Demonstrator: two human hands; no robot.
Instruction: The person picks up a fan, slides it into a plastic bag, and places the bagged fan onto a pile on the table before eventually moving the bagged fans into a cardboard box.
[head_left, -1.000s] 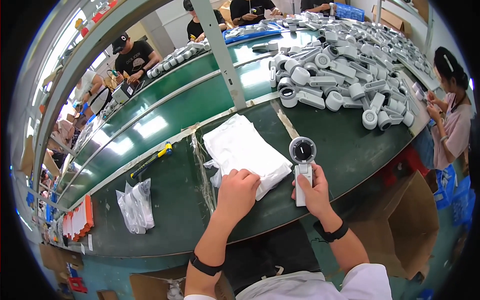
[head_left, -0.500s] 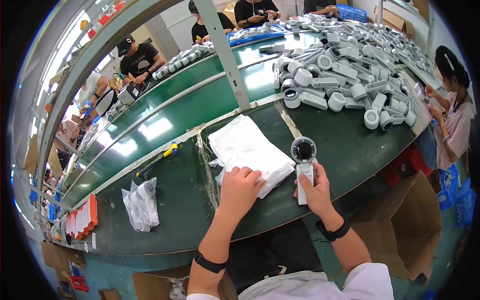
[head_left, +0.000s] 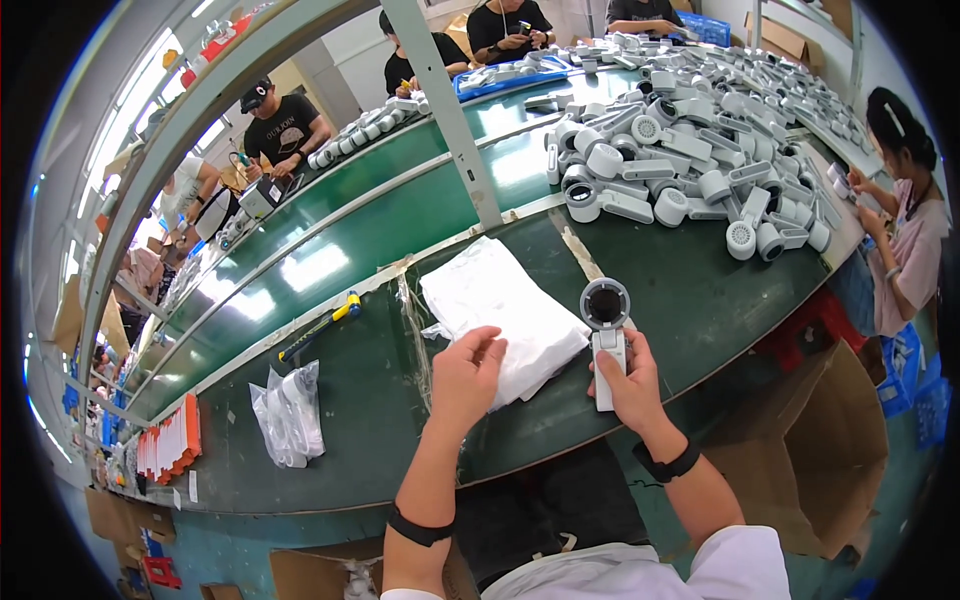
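My right hand (head_left: 628, 380) is closed round the white handle of a small handheld fan (head_left: 606, 304). Its round grey head with a dark centre points up, away from me. To the left lies a stack of thin white plastic bags (head_left: 505, 300) on the dark green table. My left hand (head_left: 470, 375) is over the near left edge of this stack, its fingers loosely bent and the thumb a little apart. Nothing shows between those fingers. Whether the fingertips touch the top bag, I cannot tell.
Many more grey and white fans (head_left: 690, 150) are heaped at the far right. Farther left lie a clear bag of white parts (head_left: 288, 415), a yellow and black hammer (head_left: 322, 325) and orange-edged cards (head_left: 172, 440). A metal post (head_left: 455, 130) rises beyond the bags. An open carton (head_left: 810, 450) stands at lower right.
My left hand has drawn back left across the white bags, and its fingers are more bent. The right hand still holds the fan in nearly the same place.
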